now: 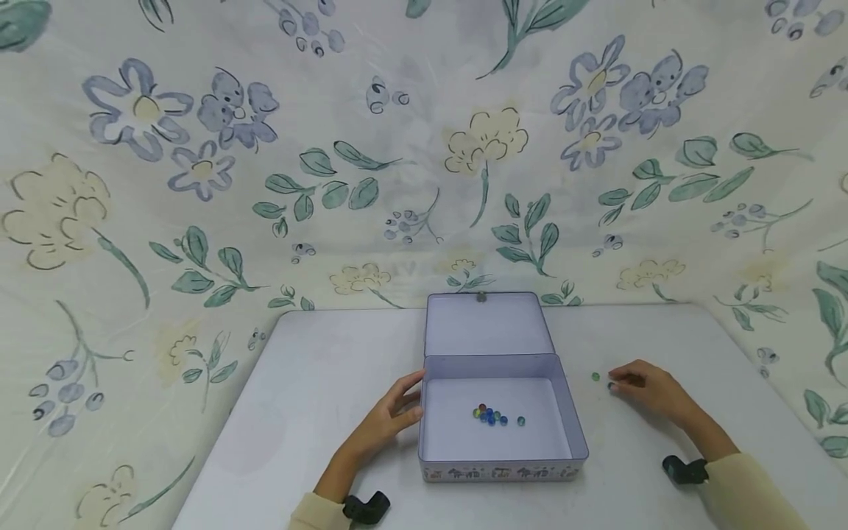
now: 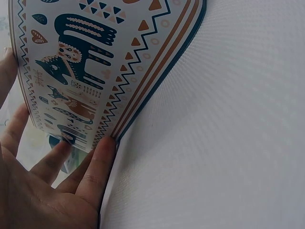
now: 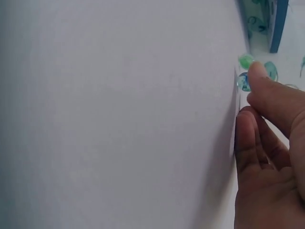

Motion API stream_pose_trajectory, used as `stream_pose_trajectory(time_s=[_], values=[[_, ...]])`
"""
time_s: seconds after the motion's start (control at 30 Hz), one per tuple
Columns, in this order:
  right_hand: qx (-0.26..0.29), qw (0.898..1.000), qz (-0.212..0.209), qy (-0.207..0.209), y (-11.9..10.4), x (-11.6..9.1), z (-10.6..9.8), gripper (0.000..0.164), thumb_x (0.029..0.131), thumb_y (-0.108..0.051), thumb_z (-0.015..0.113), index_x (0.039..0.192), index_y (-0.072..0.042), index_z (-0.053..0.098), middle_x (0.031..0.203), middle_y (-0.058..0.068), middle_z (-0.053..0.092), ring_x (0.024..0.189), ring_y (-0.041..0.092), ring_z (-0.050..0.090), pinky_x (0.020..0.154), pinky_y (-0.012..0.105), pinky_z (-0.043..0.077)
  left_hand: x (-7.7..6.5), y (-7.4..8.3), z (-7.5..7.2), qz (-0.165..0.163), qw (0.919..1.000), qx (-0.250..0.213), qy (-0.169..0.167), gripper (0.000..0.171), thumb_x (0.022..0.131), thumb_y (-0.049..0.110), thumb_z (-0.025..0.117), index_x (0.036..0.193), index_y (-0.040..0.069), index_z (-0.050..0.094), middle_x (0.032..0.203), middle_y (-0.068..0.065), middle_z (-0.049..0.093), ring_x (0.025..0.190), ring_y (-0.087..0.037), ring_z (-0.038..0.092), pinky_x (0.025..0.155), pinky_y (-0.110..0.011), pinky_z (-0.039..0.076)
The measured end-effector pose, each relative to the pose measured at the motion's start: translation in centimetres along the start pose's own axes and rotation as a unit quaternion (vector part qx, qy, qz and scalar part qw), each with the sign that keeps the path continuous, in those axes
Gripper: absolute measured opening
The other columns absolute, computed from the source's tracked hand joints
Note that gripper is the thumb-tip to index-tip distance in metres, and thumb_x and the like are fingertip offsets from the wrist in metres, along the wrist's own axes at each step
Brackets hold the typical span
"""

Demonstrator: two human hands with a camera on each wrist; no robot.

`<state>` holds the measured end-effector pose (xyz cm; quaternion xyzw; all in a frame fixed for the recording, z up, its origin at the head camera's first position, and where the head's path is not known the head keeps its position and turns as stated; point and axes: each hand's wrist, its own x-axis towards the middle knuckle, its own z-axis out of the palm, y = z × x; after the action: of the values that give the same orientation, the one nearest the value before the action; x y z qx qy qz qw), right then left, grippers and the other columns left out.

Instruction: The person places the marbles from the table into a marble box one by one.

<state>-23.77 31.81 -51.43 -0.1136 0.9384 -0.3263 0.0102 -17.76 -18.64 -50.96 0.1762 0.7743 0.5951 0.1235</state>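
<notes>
My left hand point(image 1: 386, 418) rests against the outer left side of an open lilac tin box point(image 1: 503, 471). In the left wrist view its spread fingers point(image 2: 97, 167) touch the box's patterned wall point(image 2: 71, 52). Several glass marbles point(image 1: 491, 417) lie on the box floor, mostly in a cluster, one apart. My right hand point(image 1: 652, 394) is low over the table, right of the box. Its thumb is at a bluish marble point(image 3: 244, 82); no firm pinch shows. A green marble point(image 1: 595, 376) lies just beyond the fingertips.
The box's hinged lid point(image 1: 489, 324) stands raised at the back. Behind the white table point(image 1: 331, 353) hangs a floral sheet point(image 1: 411, 147). Black devices point(image 1: 366, 508) are worn on both wrists.
</notes>
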Motion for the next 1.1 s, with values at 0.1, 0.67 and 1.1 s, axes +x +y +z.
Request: stream_pose_trajectory(time_s=[0.1, 0.67, 1.1], values=[[0.003, 1.000, -0.012, 0.004, 0.2, -0.1, 0.1, 0.025, 0.090, -0.020, 0.075, 0.112, -0.008, 0.072, 0.107, 0.005, 0.070, 0.089, -0.004, 0.059, 0.078, 0.017, 0.054, -0.1, -0.2, 0.1, -0.004, 1.0000, -0.003, -0.002, 0.065, 0.101, 0.021, 0.058, 0.158, 0.019, 0.027, 0.167, -0.015, 0.017, 0.147, -0.049, 0.028, 0.115, -0.068, 0.030], [-0.002, 1.000, -0.001, 0.002, -0.2, -0.3, 0.3, 0.016, 0.092, -0.017, 0.071, 0.108, -0.013, 0.073, 0.107, 0.004, 0.069, 0.097, 0.012, 0.063, 0.080, 0.020, 0.053, 0.0, -0.2, 0.1, -0.002, 1.0000, 0.004, 0.000, 0.064, 0.101, 0.017, 0.057, 0.158, 0.020, 0.027, 0.167, -0.014, 0.018, 0.147, -0.049, 0.028, 0.115, -0.068, 0.030], [0.019, 1.000, 0.022, -0.004, -0.2, 0.0, -0.2, 0.025, 0.096, -0.030, 0.067, 0.113, -0.013, 0.073, 0.118, 0.009, 0.072, 0.111, 0.030, 0.064, 0.090, 0.036, 0.052, -0.1, 0.3, 0.2, -0.010, 0.9999, -0.003, 0.007, 0.064, 0.101, 0.018, 0.058, 0.158, 0.023, 0.028, 0.167, -0.009, 0.018, 0.149, -0.046, 0.028, 0.116, -0.065, 0.031]])
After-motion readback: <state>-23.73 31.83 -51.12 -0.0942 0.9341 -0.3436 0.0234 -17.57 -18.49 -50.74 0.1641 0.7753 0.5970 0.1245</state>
